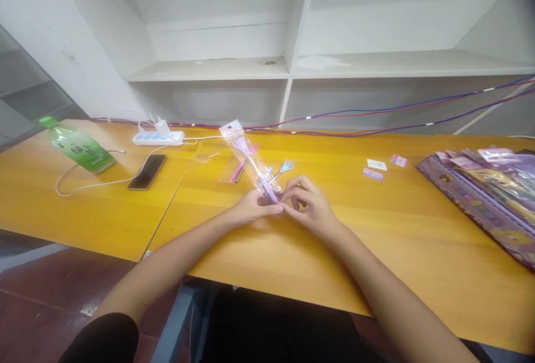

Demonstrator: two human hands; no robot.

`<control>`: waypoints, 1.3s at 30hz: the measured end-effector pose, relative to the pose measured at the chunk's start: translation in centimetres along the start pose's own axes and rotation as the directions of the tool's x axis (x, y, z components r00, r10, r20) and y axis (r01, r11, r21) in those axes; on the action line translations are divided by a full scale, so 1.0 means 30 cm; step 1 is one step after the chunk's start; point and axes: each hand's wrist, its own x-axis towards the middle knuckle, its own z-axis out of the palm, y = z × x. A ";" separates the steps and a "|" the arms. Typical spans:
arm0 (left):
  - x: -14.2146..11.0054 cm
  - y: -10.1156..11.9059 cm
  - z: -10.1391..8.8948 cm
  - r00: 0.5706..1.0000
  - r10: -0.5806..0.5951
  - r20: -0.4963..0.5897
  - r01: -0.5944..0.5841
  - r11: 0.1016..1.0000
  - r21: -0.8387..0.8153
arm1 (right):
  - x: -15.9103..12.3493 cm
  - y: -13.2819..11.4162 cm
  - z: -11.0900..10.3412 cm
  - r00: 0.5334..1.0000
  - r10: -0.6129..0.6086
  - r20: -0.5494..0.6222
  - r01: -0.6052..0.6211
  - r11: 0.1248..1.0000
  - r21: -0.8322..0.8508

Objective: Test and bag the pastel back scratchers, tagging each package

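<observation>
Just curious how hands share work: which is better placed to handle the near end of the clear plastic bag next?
Probably the right hand: its curled fingers are at that end, while the left hand holds the bag from the left.

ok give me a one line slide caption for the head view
Both hands at the near end of a clear bag holding a purple back scratcher, above a wooden table.
</observation>
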 end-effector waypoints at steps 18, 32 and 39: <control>0.008 -0.014 -0.002 0.999 -0.039 0.018 0.040 0.999 -0.022 | -0.011 0.021 0.012 0.994 0.105 0.022 -0.107 0.991 0.076; 0.011 -0.016 -0.009 1.000 0.004 0.021 -0.004 1.000 0.016 | 0.004 0.045 0.023 0.814 0.527 0.242 -0.579 0.713 0.396; 0.009 0.013 -0.016 0.998 -0.057 0.035 0.056 0.997 0.047 | 0.008 0.040 0.010 0.764 0.539 0.355 -0.641 0.569 0.515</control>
